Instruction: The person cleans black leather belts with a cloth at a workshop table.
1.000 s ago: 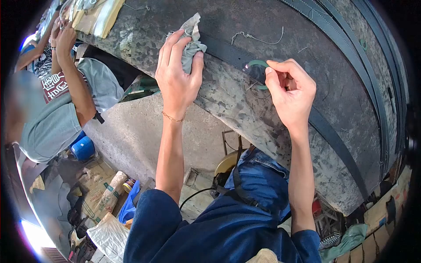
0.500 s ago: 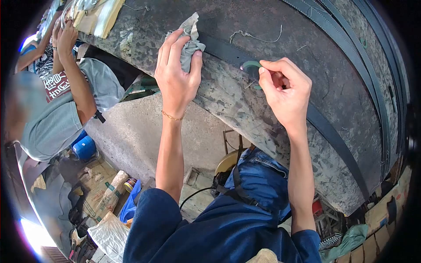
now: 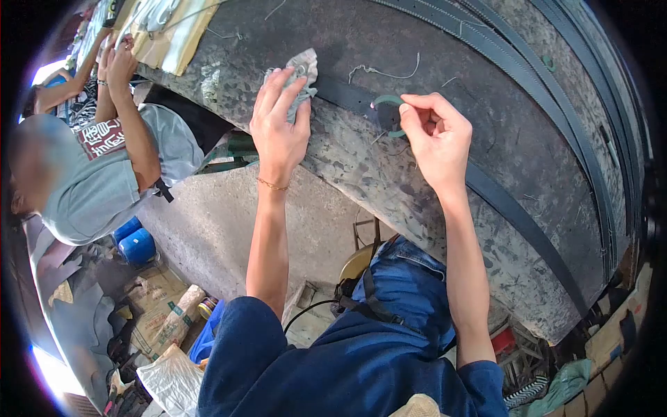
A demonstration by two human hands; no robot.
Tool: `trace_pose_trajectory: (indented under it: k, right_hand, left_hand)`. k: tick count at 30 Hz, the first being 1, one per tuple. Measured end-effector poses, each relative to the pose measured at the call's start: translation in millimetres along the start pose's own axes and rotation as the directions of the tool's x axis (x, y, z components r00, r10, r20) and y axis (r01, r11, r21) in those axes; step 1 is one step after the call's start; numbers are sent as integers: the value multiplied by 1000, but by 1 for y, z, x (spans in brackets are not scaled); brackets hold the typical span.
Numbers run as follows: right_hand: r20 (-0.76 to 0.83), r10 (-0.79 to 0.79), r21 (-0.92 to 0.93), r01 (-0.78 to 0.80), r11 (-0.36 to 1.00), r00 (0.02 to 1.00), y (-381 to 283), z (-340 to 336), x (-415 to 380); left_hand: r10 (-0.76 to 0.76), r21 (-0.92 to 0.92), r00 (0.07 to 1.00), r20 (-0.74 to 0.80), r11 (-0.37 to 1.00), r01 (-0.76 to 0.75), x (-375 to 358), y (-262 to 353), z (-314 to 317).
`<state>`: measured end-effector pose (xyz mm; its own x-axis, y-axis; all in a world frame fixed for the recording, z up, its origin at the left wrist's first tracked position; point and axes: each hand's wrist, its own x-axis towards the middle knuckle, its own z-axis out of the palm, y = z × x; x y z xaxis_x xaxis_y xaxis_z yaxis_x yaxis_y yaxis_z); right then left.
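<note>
My left hand (image 3: pixel 281 128) presses a crumpled grey cloth (image 3: pixel 303 73) onto the near end of a dark strap (image 3: pixel 347 97) on the worn table (image 3: pixel 347 163). Between the thumb and index finger of my right hand (image 3: pixel 438 139) is a curved green piece (image 3: pixel 390 101), with a small bright spot at its left tip. That piece sits over the strap, whose far part (image 3: pixel 517 208) runs off to the lower right beyond my right hand. A loose thread (image 3: pixel 384 70) lies behind the strap.
Long dark stitched straps (image 3: pixel 528 80) curve along the table's right side. At the left, a person in a grey shirt (image 3: pixel 97 191) works at the table beside pale material (image 3: pixel 170 35). Blue containers (image 3: pixel 137 245), sacks and scraps lie on the floor.
The view has shifted slightly. The cloth looks more bunched under my left hand. My right hand, with the green piece, appears a little further left along the strap.
</note>
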<state>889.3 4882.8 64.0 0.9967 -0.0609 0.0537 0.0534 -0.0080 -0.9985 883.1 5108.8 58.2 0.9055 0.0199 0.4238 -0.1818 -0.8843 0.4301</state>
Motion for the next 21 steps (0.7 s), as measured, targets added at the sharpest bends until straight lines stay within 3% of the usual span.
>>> trace_pose_trajectory:
  k: [1,3,5,7,9,11,12,17,19,21]
  right_hand:
    - [-3,-13,5,13,1000,1000,-2,-5,1]
    - [-31,184,346,-162,924,982,-7,-19,7]
    - [-46,213,437,-172,883,976,-5,-30,10]
    - [5,266,687,-197,700,964,1,-37,11]
    - [20,275,747,-197,635,961,1,-45,11]
    - [-2,242,853,-125,507,970,5,-55,11]
    - [-11,221,854,-106,510,975,7,-65,8]
    - [-215,268,796,10,606,939,-11,-158,-32]
    - [-243,187,723,49,689,952,-17,-211,-62]
    - [-368,210,653,91,752,906,-35,-254,-98]
  left_hand:
    - [11,3,1000,-10,1000,-11,-1,2,-1]
    - [113,137,989,97,982,-126,-1,11,-4]
    - [143,47,974,178,987,-154,-11,41,-2]
    - [195,-46,947,254,981,-189,-29,79,5]
    - [301,-158,903,308,952,-263,-46,110,12]
    - [296,-169,895,332,953,-252,-58,125,13]
    - [297,-161,897,327,953,-257,-57,123,11]
    - [19,244,970,242,966,-80,-36,71,-2]
    - [28,216,974,225,973,-78,-37,73,3]
    - [67,144,969,236,984,-103,-41,83,7]
